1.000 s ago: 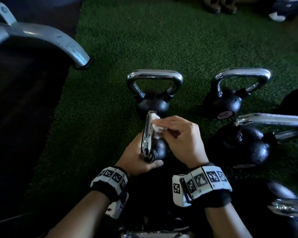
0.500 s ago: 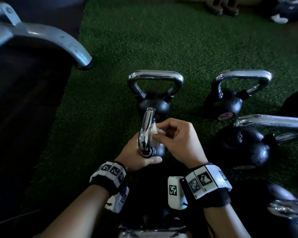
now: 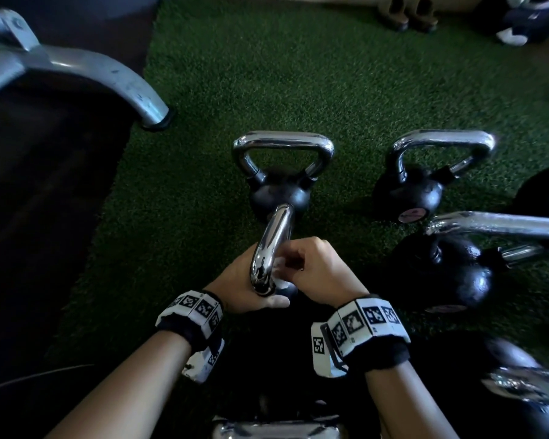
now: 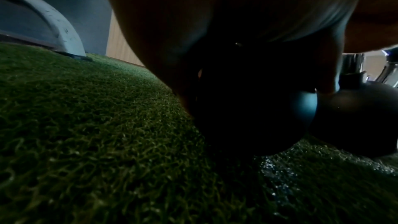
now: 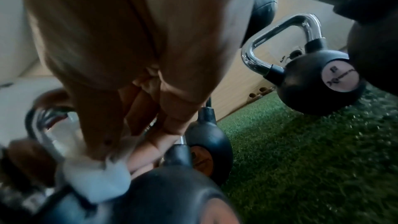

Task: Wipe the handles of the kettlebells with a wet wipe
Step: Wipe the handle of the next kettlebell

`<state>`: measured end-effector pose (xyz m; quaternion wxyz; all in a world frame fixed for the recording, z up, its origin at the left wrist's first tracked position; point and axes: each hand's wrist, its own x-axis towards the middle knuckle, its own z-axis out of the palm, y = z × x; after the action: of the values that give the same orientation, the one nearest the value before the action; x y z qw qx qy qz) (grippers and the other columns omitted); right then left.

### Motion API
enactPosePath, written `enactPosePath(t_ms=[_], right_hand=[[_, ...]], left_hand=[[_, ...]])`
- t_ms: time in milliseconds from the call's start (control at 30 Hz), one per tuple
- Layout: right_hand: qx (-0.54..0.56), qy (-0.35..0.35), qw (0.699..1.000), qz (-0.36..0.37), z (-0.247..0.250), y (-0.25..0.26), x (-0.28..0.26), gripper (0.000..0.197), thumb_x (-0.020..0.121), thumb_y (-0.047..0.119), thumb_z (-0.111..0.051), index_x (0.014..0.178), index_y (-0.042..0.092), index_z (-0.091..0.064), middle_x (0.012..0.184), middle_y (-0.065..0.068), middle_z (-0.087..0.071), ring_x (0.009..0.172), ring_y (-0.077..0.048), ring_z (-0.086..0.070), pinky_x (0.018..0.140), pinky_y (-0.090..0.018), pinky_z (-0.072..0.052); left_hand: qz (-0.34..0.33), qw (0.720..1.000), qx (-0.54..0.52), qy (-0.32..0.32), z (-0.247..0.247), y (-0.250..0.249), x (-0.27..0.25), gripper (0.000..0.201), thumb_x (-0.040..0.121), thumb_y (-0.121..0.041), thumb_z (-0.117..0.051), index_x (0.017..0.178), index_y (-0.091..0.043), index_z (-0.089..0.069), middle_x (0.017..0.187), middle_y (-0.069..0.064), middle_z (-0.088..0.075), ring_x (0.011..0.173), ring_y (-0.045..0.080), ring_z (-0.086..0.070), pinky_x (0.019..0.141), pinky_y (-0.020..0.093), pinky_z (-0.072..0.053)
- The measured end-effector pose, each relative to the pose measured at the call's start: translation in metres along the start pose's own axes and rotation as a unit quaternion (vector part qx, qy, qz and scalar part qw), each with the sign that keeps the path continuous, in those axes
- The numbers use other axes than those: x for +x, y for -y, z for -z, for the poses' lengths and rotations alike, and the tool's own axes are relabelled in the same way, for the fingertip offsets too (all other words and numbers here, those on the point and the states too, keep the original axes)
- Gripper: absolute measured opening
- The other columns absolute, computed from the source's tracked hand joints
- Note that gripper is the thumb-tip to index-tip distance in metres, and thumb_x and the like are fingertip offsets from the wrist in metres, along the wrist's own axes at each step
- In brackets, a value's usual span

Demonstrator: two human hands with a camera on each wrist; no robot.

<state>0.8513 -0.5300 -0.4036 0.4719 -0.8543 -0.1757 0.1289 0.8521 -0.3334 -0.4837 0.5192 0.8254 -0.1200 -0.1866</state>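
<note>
- Small black kettlebell with a polished chrome loop handle (image 3: 271,248), on the green artificial turf (image 3: 298,74) directly in front of the person, handle seen edge-on between both hands.
- White wet wipe (image 5: 96,176), crumpled, pinched in the right hand (image 3: 317,270) and pressed against the lower handle near the ball.
- Left hand (image 3: 241,286) cups the bell from the left, thumb curled under the handle base, steadying it.
- Handling, judged: iron, heavy and rigid; wet chrome likely slick, so brace at the ball and run the soft wipe around the loop.
- Beyond: a second black kettlebell with a chrome handle (image 3: 282,172) just behind; another (image 3: 425,182) to its right; a larger one (image 3: 450,267) near the right hand.
- Grey curved metal machine foot (image 3: 108,80) at far left, well apart.
</note>
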Motion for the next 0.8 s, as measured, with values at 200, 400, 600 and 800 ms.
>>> enactPosePath(t_ms=[200, 400, 600, 800], right_hand=[[0.164, 0.054, 0.985, -0.021, -0.005, -0.007, -0.007, 0.019, 0.087, 0.008, -0.078, 0.088, 0.027, -0.077, 0.086, 0.004, -0.078, 0.082, -0.004, -0.071, 0.079, -0.023, -0.055], [0.227, 0.076, 0.970, -0.043, -0.007, -0.008, -0.002, 0.019, 0.086, 0.000, -0.077, 0.087, 0.019, -0.072, 0.091, -0.005, -0.078, 0.085, -0.016, -0.073, 0.083, -0.033, -0.059], [0.511, 0.045, 0.853, -0.094, -0.018, -0.012, -0.006, 0.020, 0.078, -0.003, -0.077, 0.091, 0.010, -0.069, 0.087, -0.014, -0.074, 0.070, -0.019, -0.073, 0.064, -0.028, -0.062], [0.548, 0.006, 0.833, -0.077, -0.022, -0.012, -0.001, 0.033, 0.076, -0.017, -0.071, 0.095, 0.006, -0.059, 0.089, -0.018, -0.074, 0.070, -0.023, -0.074, 0.064, -0.032, -0.063]], left_hand=[[0.003, 1.000, 0.026, 0.004, 0.003, 0.001, -0.001, 0.082, 0.064, -0.027, -0.099, 0.133, -0.019, -0.054, 0.110, -0.025, -0.063, 0.105, -0.018, -0.059, 0.087, 0.004, -0.046], [-0.004, 0.999, 0.046, 0.002, 0.004, -0.003, -0.003, 0.085, 0.061, -0.036, -0.098, 0.133, -0.024, -0.055, 0.119, -0.016, -0.064, 0.111, -0.008, -0.062, 0.091, 0.011, -0.048], [-0.041, 0.995, 0.086, 0.021, 0.001, -0.017, -0.006, 0.061, 0.061, -0.044, -0.088, 0.114, -0.027, -0.062, 0.110, -0.009, -0.060, 0.105, -0.001, -0.059, 0.094, 0.021, -0.049], [-0.039, 0.995, 0.087, 0.008, -0.001, -0.012, -0.004, 0.076, 0.059, -0.047, -0.092, 0.125, -0.031, -0.060, 0.130, -0.002, -0.059, 0.123, 0.014, -0.060, 0.105, 0.042, -0.052]])
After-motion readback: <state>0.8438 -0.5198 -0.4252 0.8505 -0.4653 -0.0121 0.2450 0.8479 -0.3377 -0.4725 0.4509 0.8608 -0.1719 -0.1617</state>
